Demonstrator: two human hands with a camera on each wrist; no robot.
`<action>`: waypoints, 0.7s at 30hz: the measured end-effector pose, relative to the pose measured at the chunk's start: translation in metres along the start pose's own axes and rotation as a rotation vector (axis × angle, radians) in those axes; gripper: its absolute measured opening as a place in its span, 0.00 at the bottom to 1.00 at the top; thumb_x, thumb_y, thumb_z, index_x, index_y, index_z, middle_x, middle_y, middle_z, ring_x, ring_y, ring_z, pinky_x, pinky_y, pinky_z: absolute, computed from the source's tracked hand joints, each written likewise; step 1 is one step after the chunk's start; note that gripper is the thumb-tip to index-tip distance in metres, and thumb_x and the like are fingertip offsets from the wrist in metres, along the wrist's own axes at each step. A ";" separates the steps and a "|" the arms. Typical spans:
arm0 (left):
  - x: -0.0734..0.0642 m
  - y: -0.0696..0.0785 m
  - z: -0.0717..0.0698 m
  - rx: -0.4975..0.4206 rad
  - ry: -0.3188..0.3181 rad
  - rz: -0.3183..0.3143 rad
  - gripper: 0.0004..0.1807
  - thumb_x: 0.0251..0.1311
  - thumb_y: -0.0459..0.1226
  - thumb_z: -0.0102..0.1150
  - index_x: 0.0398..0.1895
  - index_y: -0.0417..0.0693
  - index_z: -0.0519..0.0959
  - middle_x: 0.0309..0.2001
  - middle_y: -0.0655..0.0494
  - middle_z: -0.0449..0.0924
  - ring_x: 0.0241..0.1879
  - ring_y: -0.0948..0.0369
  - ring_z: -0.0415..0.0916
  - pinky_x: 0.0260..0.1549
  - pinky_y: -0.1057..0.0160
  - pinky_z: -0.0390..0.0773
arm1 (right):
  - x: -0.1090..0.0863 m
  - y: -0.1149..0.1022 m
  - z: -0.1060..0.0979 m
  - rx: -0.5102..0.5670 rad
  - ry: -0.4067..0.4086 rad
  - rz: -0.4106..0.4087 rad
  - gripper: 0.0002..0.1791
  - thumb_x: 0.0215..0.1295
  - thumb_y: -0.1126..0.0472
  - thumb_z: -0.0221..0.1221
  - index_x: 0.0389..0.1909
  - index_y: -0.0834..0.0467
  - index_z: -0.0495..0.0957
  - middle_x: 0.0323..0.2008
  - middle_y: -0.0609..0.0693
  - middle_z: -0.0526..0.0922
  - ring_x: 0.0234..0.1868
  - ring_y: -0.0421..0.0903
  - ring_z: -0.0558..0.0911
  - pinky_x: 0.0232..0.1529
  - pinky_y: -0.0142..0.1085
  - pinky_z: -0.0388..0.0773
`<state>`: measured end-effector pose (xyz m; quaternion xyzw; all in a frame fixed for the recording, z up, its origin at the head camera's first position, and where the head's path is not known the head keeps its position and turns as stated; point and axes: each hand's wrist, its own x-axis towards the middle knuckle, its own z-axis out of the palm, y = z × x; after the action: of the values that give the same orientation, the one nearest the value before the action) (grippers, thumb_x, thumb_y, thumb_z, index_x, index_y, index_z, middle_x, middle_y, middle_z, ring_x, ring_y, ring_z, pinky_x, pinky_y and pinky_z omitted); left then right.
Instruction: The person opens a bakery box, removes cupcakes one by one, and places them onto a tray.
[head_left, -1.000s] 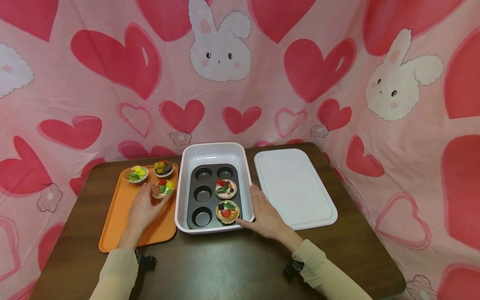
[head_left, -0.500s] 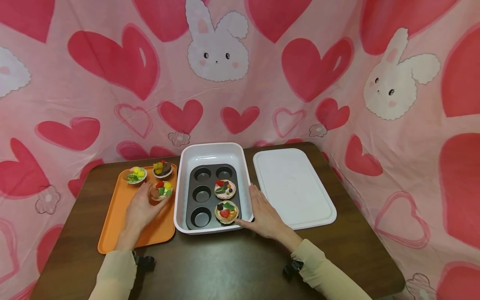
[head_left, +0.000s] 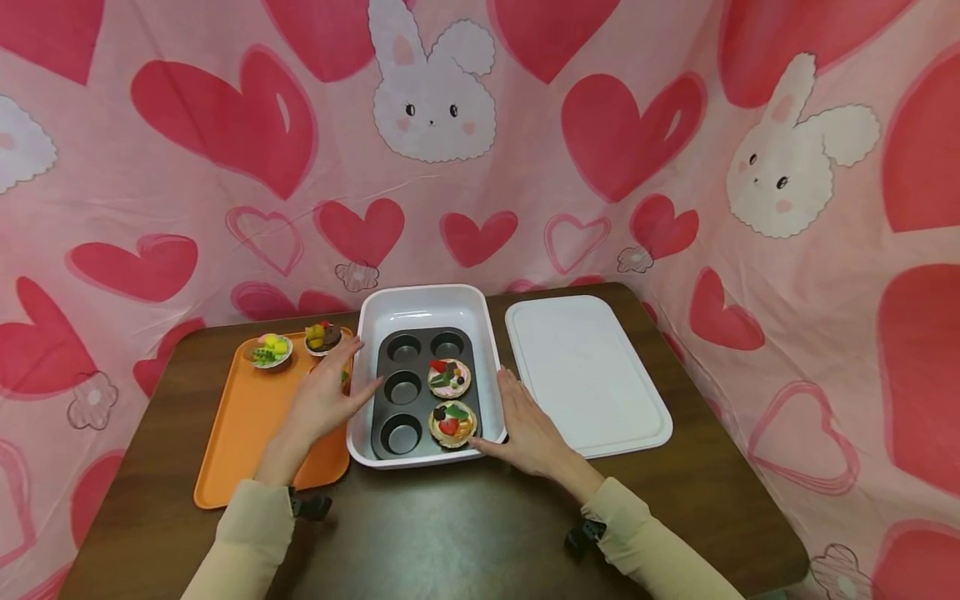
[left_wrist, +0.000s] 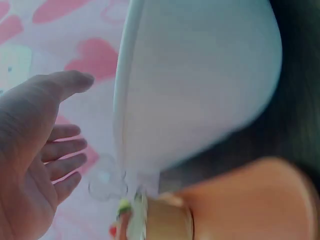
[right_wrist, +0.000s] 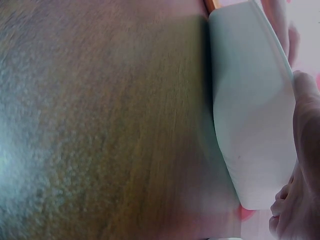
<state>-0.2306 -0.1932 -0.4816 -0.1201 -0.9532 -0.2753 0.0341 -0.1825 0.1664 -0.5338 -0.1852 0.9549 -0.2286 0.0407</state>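
My left hand (head_left: 324,398) hovers at the left rim of a white basin (head_left: 420,462), fingers apart and nothing held. Behind it, mostly hidden, a fruit-topped tart (head_left: 346,377) sits on the orange tray (head_left: 243,433). The left wrist view shows the palm (left_wrist: 25,200) bare, beside the basin's outer wall (left_wrist: 200,75). My right hand (head_left: 534,435) rests at the basin's front right corner, fingers straight along the side and thumb at the front rim. Inside the basin lies a dark muffin pan (head_left: 426,400) with two fruit tarts, one pink (head_left: 450,379), one cream (head_left: 453,425), in its right column.
Two topped cupcakes, one green and yellow (head_left: 272,352), one chocolate (head_left: 323,337), stand at the orange tray's far end. A white board (head_left: 588,375) lies right of the basin on the brown table (head_left: 450,533). A pink heart-print cloth (head_left: 540,167) hangs behind.
My left hand has let go of the fruit tart on the orange tray and moved right to the basin's left rim, fingers spreading. The right hand has stayed in place.
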 end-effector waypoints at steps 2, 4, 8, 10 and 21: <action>0.005 0.009 0.006 -0.014 -0.025 0.040 0.44 0.69 0.48 0.74 0.82 0.40 0.68 0.83 0.34 0.66 0.81 0.33 0.66 0.73 0.28 0.72 | 0.000 0.000 0.000 -0.003 0.002 -0.003 0.72 0.66 0.24 0.64 0.90 0.62 0.36 0.91 0.63 0.43 0.91 0.63 0.48 0.90 0.58 0.51; 0.011 0.015 0.013 -0.026 -0.048 0.095 0.43 0.68 0.46 0.75 0.81 0.40 0.69 0.82 0.35 0.68 0.80 0.34 0.68 0.73 0.30 0.73 | 0.000 0.000 0.000 -0.006 0.004 -0.005 0.72 0.66 0.25 0.64 0.90 0.62 0.36 0.91 0.63 0.43 0.91 0.64 0.49 0.90 0.59 0.51; 0.021 0.024 0.028 -0.069 -0.094 0.199 0.42 0.65 0.45 0.78 0.78 0.39 0.72 0.79 0.34 0.73 0.76 0.34 0.74 0.73 0.31 0.74 | 0.000 0.000 0.000 -0.002 0.004 -0.006 0.72 0.66 0.25 0.64 0.90 0.62 0.36 0.91 0.64 0.44 0.91 0.63 0.49 0.89 0.59 0.52; 0.027 0.023 0.039 -0.068 -0.113 0.245 0.42 0.66 0.47 0.77 0.78 0.40 0.73 0.77 0.33 0.74 0.74 0.35 0.76 0.72 0.32 0.76 | 0.000 0.000 0.000 -0.005 0.001 -0.006 0.72 0.67 0.25 0.64 0.90 0.63 0.36 0.91 0.64 0.44 0.91 0.63 0.49 0.90 0.59 0.52; 0.039 0.037 0.059 -0.007 -0.245 0.214 0.45 0.66 0.50 0.77 0.81 0.44 0.70 0.78 0.34 0.73 0.75 0.35 0.75 0.75 0.32 0.72 | 0.001 -0.001 0.000 -0.030 0.009 -0.025 0.71 0.68 0.26 0.64 0.90 0.65 0.37 0.90 0.65 0.44 0.91 0.62 0.49 0.90 0.57 0.52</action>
<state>-0.2592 -0.1229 -0.5074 -0.2538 -0.9310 -0.2567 -0.0537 -0.1829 0.1659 -0.5331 -0.1969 0.9559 -0.2156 0.0309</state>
